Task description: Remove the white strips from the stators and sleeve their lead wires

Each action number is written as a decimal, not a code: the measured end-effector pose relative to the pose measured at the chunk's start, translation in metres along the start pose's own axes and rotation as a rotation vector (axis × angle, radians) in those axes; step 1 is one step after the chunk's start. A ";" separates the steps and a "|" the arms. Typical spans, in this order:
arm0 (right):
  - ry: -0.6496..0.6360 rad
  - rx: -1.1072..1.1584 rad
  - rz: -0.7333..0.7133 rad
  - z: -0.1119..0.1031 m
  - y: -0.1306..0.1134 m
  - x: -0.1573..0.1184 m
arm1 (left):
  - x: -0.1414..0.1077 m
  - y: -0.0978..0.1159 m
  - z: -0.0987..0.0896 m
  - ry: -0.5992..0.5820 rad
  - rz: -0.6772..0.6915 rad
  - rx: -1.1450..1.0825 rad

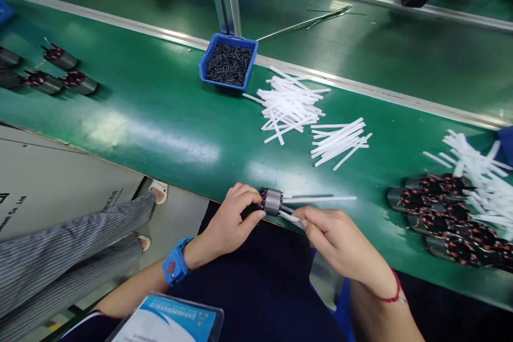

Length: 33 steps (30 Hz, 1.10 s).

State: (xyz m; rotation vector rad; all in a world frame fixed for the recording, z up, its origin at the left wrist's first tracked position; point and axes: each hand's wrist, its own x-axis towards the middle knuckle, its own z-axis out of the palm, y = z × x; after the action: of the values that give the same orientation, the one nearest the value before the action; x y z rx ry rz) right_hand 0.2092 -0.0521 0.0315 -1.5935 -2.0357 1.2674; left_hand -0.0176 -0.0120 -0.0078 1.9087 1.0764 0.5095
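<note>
Near the front edge of the green bench, my left hand grips a motor stator, a grey metal cylinder with dark ends, lying on its side. White sleeving and dark leads come out of its right end. My right hand pinches a white sleeve at that end, thumb against forefinger. Another long white sleeve stretches right from the stator, just above my right hand. Whether a lead runs inside the pinched sleeve is hidden.
A blue bin of short black tubes stands behind. White sleeves lie in a large pile and a smaller pile. Several stators crowd the right; others stand far left. Another person's striped trousers show at left.
</note>
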 end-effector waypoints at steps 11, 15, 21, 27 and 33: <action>0.094 0.584 -0.088 0.030 0.031 -0.035 | 0.026 0.007 0.005 0.103 -0.305 -0.891; 0.510 0.296 -0.035 0.036 0.027 -0.028 | 0.038 0.033 0.026 -0.186 -0.431 -1.244; 0.848 0.020 0.000 0.017 0.035 -0.027 | 0.054 0.049 0.051 -0.322 -0.376 -1.252; 1.169 -0.447 0.429 -0.054 0.080 -0.011 | 0.051 0.041 0.020 -0.265 -0.293 -0.850; 0.911 -0.713 0.877 -0.105 0.108 0.005 | 0.024 0.005 -0.025 -0.064 -0.312 -0.773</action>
State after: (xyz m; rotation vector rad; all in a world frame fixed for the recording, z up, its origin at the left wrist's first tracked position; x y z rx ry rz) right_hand 0.3480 0.0033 0.0099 -2.8137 -1.2041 -0.2400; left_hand -0.0197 0.0186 0.0086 1.0558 0.9273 0.5728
